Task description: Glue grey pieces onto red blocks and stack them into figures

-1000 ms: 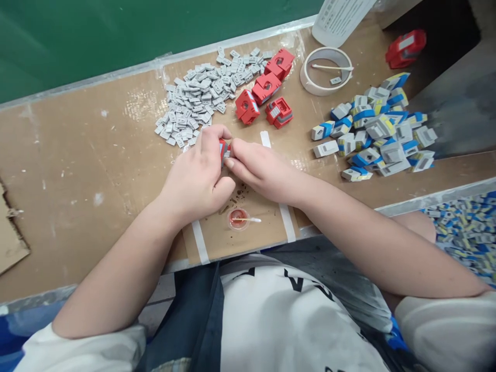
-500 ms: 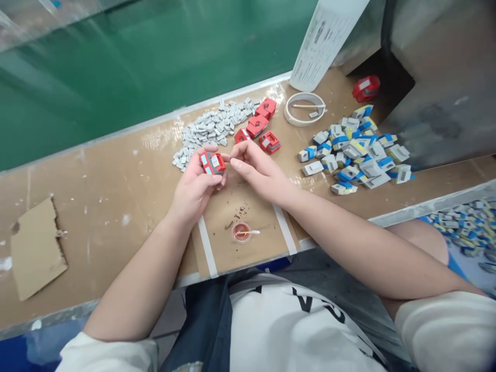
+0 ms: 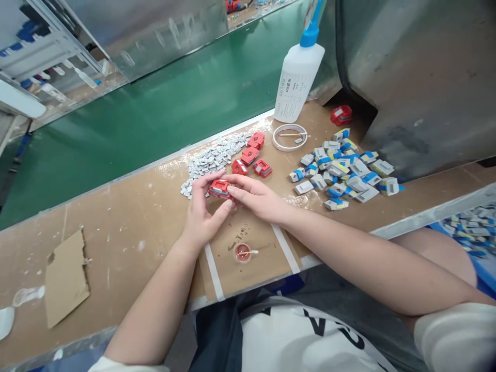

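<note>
1. Left hand (image 3: 202,214) curled around a small red plastic block with a grey face (image 3: 219,188), thumb below and fingers above, lifted just off the brown cardboard-covered bench (image 3: 127,217).
2. Right hand (image 3: 253,196) pinching the same block from the right, fingertips (image 3: 229,189) on its red edge.
3. Just behind the hands: heap of small flat grey tiles (image 3: 211,157) and four loose red blocks (image 3: 250,155).
4. Toward the body: small round dish of reddish liquid with a white swab (image 3: 243,252).
5. Further right: pile of grey, blue and yellow pieces (image 3: 344,170), white tape ring (image 3: 290,137), white squeeze bottle with blue nozzle (image 3: 299,77).
</note>
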The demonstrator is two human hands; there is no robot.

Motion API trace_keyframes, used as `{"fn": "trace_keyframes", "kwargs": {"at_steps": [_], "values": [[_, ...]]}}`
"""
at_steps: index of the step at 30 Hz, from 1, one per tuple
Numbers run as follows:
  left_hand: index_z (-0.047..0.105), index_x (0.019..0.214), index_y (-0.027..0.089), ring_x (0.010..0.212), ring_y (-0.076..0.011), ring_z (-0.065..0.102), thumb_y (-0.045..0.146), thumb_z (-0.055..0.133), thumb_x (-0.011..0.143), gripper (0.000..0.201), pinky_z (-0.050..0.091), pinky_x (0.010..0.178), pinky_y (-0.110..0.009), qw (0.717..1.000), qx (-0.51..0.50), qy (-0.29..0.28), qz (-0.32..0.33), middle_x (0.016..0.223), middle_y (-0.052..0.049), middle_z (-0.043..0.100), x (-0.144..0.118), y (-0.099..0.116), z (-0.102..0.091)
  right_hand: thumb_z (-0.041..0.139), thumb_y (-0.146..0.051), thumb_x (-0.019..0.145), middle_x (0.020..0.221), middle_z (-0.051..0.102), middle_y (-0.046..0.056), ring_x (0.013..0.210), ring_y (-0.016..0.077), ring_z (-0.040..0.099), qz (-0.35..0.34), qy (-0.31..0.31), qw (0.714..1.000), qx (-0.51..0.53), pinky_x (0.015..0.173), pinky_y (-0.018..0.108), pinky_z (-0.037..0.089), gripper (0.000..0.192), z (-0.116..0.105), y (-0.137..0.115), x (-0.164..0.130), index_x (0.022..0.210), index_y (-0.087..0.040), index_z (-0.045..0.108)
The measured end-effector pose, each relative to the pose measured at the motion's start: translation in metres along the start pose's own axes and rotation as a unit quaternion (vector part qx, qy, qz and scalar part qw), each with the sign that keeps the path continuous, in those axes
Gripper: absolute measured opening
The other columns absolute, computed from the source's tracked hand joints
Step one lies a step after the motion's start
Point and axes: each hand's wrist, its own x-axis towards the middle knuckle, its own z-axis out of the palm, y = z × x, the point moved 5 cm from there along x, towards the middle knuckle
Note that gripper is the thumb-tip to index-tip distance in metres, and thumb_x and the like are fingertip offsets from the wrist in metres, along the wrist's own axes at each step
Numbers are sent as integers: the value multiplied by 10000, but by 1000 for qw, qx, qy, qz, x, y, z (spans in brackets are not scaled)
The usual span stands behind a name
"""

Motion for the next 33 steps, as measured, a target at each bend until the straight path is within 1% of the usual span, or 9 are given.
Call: {"fn": "trace_keyframes", "kwargs": {"at_steps": [4, 9, 13, 15, 17, 20, 26, 29, 33], "values": [[587, 1534, 237, 1425, -250, 667, 342, 497, 1122, 435, 525, 1230, -436, 991, 119, -49, 26, 1535, -120, 693, 0, 8, -7, 693, -460, 1030, 964, 689, 16, 773, 124, 630, 20, -4, 1000, 8, 721, 275, 616, 439, -4, 7, 1, 1377, -192, 671], [501, 1646, 212, 1495, -244, 624, 296, 447, 1132, 523, 529, 1244, -414, 981, 175, -81, 30, 1619, -135, 631, -2, 10, -8, 700, -492, 1018, 1009, 729, 36, 805, 145, 660, 18, -26, 999, -32, 783, 330, 652, 501, -2, 5, -1, 1413, -187, 666], [408, 1712, 202, 1506, -255, 615, 281, 415, 1142, 575, 536, 1239, -421, 972, 206, -111, 37, 1627, -156, 616, -5, 10, -7, 681, -463, 1027, 1286, 761, 118, 1113, 244, 739, -41, -29, 983, -174, 1011, 446, 643, 560, 0, -4, -6, 1500, -177, 589], [383, 1722, 184, 1515, -256, 606, 269, 424, 1142, 588, 537, 1236, -404, 968, 216, -117, 56, 1662, -174, 571, -6, 11, -7, 624, -448, 1061, 1426, 719, 156, 1303, 289, 693, -87, -22, 960, -265, 1152, 512, 573, 527, 1, -9, -9, 1499, -162, 569], [377, 1724, 177, 1541, -255, 575, 258, 435, 1142, 590, 525, 1250, -391, 966, 218, -116, 77, 1699, -182, 518, -7, 12, -6, 549, -450, 1099, 1501, 678, 181, 1395, 307, 648, -113, -21, 936, -333, 1205, 545, 528, 502, 2, -12, -11, 1505, -154, 540], [395, 1720, 200, 1555, -252, 553, 251, 454, 1142, 583, 512, 1266, -386, 966, 214, -111, 92, 1714, -166, 494, -8, 14, -5, 478, -475, 1126, 1512, 664, 203, 1386, 320, 654, -128, -23, 912, -389, 1157, 550, 559, 508, 2, -14, -14, 1515, -150, 499], [530, 1644, 202, 1472, -225, 639, 215, 530, 1121, 523, 550, 1230, -342, 970, 208, -64, 104, 1634, -131, 598, -10, 23, -3, 460, -457, 1118, 1398, 712, 208, 1203, 335, 725, -144, -19, 869, -474, 983, 507, 614, 464, 0, -18, -18, 1458, -147, 515], [659, 1536, 210, 1377, -221, 716, 241, 571, 1111, 435, 585, 1194, -340, 981, 181, -29, 70, 1540, -97, 687, -9, 26, -3, 452, -417, 1110, 1324, 738, 200, 1125, 332, 739, -146, -5, 853, -501, 912, 469, 608, 431, 0, -19, -18, 1433, -139, 517], [776, 1389, 220, 1142, -221, 831, 340, 656, 1077, 356, 668, 1047, -318, 990, 134, -3, -43, 1329, -67, 815, -8, 24, -5, 448, -347, 1091, 1258, 747, 188, 1081, 316, 730, -154, -5, 837, -526, 889, 435, 584, 359, 2, -19, -17, 1368, -137, 539]]}}
